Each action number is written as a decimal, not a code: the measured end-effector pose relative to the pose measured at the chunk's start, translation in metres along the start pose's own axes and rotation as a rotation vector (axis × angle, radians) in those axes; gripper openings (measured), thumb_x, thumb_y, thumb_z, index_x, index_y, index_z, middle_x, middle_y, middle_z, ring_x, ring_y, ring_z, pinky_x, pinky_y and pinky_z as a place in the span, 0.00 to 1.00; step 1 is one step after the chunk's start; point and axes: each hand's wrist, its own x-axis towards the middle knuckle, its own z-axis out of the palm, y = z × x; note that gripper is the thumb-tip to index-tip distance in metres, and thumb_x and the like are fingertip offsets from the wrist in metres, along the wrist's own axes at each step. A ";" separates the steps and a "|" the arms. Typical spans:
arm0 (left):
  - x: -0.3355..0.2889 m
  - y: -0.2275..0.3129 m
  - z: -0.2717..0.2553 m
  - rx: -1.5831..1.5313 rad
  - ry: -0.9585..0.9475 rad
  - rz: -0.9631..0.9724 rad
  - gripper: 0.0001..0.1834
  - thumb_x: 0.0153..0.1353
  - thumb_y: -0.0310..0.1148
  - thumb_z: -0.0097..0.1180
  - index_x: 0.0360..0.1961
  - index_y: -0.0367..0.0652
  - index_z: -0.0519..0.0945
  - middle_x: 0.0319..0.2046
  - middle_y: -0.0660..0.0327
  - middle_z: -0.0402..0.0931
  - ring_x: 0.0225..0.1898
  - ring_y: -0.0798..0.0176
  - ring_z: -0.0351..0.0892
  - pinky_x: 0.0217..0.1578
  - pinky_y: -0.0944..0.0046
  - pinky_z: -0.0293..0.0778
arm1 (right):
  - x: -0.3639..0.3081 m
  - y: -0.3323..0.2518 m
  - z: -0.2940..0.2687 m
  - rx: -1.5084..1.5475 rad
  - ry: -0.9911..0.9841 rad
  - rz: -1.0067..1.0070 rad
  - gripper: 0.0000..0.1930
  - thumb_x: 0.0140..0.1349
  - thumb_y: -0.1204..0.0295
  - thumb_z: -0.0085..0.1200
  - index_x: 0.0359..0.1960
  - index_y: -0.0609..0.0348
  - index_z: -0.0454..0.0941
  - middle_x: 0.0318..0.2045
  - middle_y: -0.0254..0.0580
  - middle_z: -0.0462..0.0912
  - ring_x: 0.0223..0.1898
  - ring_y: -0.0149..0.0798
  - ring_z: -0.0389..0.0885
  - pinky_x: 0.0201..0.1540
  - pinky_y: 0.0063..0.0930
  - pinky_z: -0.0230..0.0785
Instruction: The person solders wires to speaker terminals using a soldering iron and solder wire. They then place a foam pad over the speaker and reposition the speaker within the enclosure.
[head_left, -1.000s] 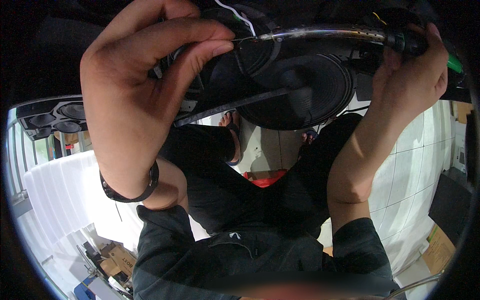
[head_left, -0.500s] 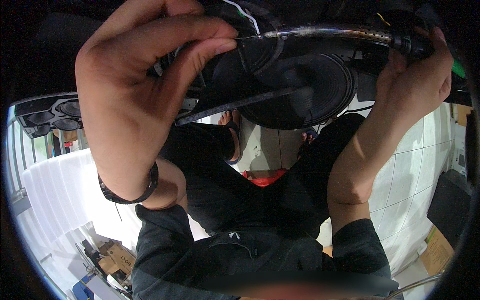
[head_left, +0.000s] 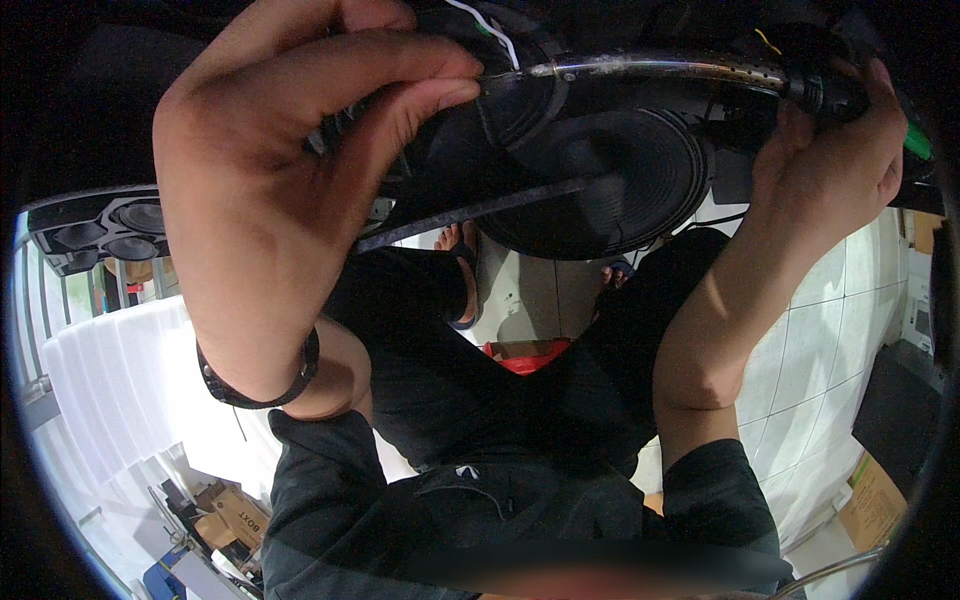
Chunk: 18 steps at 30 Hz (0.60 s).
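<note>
My right hand (head_left: 840,160) is wrapped round the dark handle of a soldering iron (head_left: 680,68), whose long metal barrel points left, with vent holes near the handle. Its tip meets the end of a white wire (head_left: 513,48) that comes down from the top edge. In a pinch of thumb and forefinger, my left hand (head_left: 270,160) holds a thin strand of solder (head_left: 497,76), its end at the iron's tip. Below the iron lies a large round black speaker cone (head_left: 620,180). A second round speaker part (head_left: 520,100) sits behind the tip, mostly in shadow.
A dark bar (head_left: 470,212) crosses in front of the speaker. To the left stands a black panel with several small speakers (head_left: 130,230) beside a white sheet (head_left: 110,370). Cardboard boxes (head_left: 240,515) lie lower left, another box (head_left: 872,505) lower right. Something red (head_left: 525,355) is between my legs.
My left hand has shifted slightly right, its fingertips closer to the iron's tip, so less solder shows. The iron and my right hand have barely moved.
</note>
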 end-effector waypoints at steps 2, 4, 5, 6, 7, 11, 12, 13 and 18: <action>0.001 0.000 0.000 0.012 -0.002 0.000 0.12 0.46 0.18 0.70 0.35 0.37 0.88 0.33 0.62 0.80 0.37 0.67 0.81 0.39 0.70 0.75 | -0.001 -0.001 0.000 -0.015 -0.008 0.007 0.12 0.65 0.72 0.51 0.38 0.70 0.81 0.34 0.53 0.86 0.32 0.41 0.87 0.27 0.24 0.81; 0.003 -0.002 0.001 -0.019 0.000 0.038 0.12 0.46 0.18 0.70 0.35 0.37 0.88 0.33 0.62 0.80 0.37 0.66 0.81 0.39 0.70 0.75 | -0.001 -0.002 -0.001 -0.038 -0.017 0.023 0.12 0.65 0.72 0.51 0.38 0.71 0.81 0.34 0.54 0.86 0.31 0.42 0.87 0.28 0.23 0.81; 0.003 -0.001 0.001 -0.028 -0.001 0.043 0.12 0.45 0.18 0.70 0.35 0.37 0.88 0.33 0.62 0.80 0.37 0.66 0.81 0.39 0.70 0.75 | 0.000 -0.001 -0.001 -0.035 -0.005 0.009 0.12 0.65 0.72 0.51 0.39 0.71 0.81 0.34 0.54 0.86 0.30 0.42 0.87 0.27 0.23 0.81; 0.004 -0.002 0.001 -0.038 -0.003 0.048 0.13 0.45 0.18 0.70 0.35 0.37 0.88 0.33 0.62 0.80 0.37 0.66 0.81 0.39 0.71 0.75 | 0.000 -0.001 0.000 -0.032 0.007 -0.004 0.12 0.65 0.72 0.51 0.39 0.72 0.81 0.34 0.55 0.86 0.30 0.42 0.87 0.27 0.23 0.80; 0.003 -0.001 0.001 -0.030 -0.007 0.029 0.13 0.45 0.18 0.70 0.35 0.37 0.88 0.33 0.62 0.80 0.37 0.66 0.81 0.39 0.71 0.75 | 0.000 -0.001 -0.001 -0.029 0.018 -0.018 0.12 0.65 0.72 0.51 0.39 0.72 0.81 0.33 0.55 0.86 0.29 0.42 0.87 0.26 0.23 0.80; 0.003 0.000 0.001 -0.030 -0.010 -0.015 0.13 0.45 0.17 0.70 0.35 0.37 0.88 0.34 0.62 0.79 0.37 0.66 0.80 0.40 0.71 0.74 | 0.000 -0.001 0.001 -0.019 -0.011 -0.013 0.13 0.66 0.71 0.51 0.39 0.73 0.80 0.32 0.55 0.86 0.25 0.41 0.85 0.22 0.23 0.77; 0.003 0.000 0.001 -0.031 -0.012 -0.016 0.13 0.45 0.16 0.69 0.35 0.37 0.88 0.34 0.62 0.78 0.38 0.66 0.80 0.40 0.71 0.73 | -0.001 -0.001 0.003 -0.009 0.010 -0.017 0.13 0.66 0.71 0.51 0.39 0.74 0.80 0.31 0.55 0.85 0.24 0.41 0.85 0.21 0.22 0.76; 0.003 0.001 0.000 -0.028 -0.016 -0.006 0.13 0.44 0.16 0.69 0.35 0.37 0.88 0.34 0.62 0.78 0.37 0.67 0.79 0.40 0.71 0.73 | -0.001 -0.002 0.004 0.001 0.030 -0.021 0.13 0.65 0.71 0.51 0.39 0.74 0.80 0.30 0.54 0.85 0.23 0.40 0.84 0.20 0.22 0.74; 0.005 0.002 0.000 -0.058 -0.030 -0.032 0.14 0.44 0.16 0.69 0.35 0.36 0.88 0.33 0.63 0.76 0.36 0.67 0.76 0.40 0.72 0.70 | 0.001 -0.008 0.009 -0.033 0.048 0.041 0.13 0.65 0.72 0.52 0.38 0.75 0.79 0.29 0.53 0.84 0.20 0.39 0.81 0.17 0.22 0.71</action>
